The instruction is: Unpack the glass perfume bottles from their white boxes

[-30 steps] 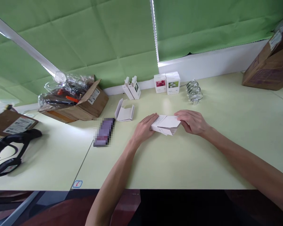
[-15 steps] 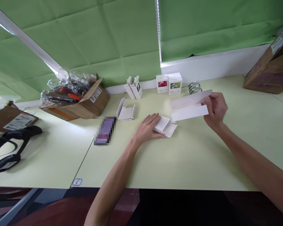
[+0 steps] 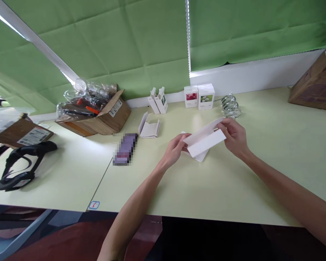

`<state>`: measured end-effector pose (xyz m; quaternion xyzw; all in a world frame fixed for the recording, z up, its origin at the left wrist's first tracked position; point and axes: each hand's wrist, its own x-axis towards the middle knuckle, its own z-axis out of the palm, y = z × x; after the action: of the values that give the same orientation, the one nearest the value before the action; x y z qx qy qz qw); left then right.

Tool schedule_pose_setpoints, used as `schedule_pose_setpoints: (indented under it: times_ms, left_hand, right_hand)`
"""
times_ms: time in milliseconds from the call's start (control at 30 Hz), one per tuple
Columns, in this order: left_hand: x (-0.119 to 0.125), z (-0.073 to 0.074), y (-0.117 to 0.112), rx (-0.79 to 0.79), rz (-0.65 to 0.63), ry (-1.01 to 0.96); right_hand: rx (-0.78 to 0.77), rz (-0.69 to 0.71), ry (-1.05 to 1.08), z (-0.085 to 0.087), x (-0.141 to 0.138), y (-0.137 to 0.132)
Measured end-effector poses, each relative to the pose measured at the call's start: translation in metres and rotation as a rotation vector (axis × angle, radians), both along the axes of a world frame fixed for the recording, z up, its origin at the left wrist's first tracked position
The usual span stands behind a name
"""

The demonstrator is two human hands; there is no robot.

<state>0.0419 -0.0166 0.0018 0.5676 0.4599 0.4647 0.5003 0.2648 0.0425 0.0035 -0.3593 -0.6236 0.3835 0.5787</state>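
A folded sheet of white paper or thin card is stretched between both hands above the table. My right hand pinches its right end. At its left end, the fingers of my left hand are closed on it. Below the sheet lies a small white carton, mostly covered; only its lower edge and a corner show. Left of my left hand stands an open white box piece with a raised flap.
Several small white boxes stand by the wall, beside a silvery coiled object. A phone, a cardboard box of wrapped items and a black strap-like headset are to the left. Another carton stands far right.
My right hand has brought the sheet left and down over the small carton. My left hand has lifted off the carton and taken the sheet's left end. The view shifted slightly.
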Motion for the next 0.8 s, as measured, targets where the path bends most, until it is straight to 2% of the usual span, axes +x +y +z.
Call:
schedule_pose_setpoints:
  times_ms: [133, 300, 400, 467, 600, 800]
  left_hand:
    - [0.000, 0.000, -0.002, -0.072, -0.084, 0.033]
    - [-0.003, -0.006, 0.001, -0.044, -0.080, -0.128]
    - [-0.001, -0.002, -0.001, -0.060, -0.063, -0.107]
    - [0.001, 0.002, -0.003, -0.105, -0.060, -0.071]
    - [-0.002, 0.004, -0.004, -0.176, -0.145, -0.070]
    - [-0.006, 0.001, -0.004, -0.193, -0.319, -0.139]
  right_hand:
    - [-0.045, 0.000, -0.054, -0.003, -0.005, -0.006]
    - [-0.077, -0.013, -0.032, -0.003, -0.005, -0.005]
    - [-0.103, -0.046, 0.033, -0.001, -0.005, -0.005]
    - [-0.127, -0.018, 0.053, 0.000, -0.006, -0.007]
    - [-0.183, 0.079, 0.054, 0.002, -0.006, -0.009]
    - [-0.144, 0.055, 0.125, 0.004, -0.007, -0.008]
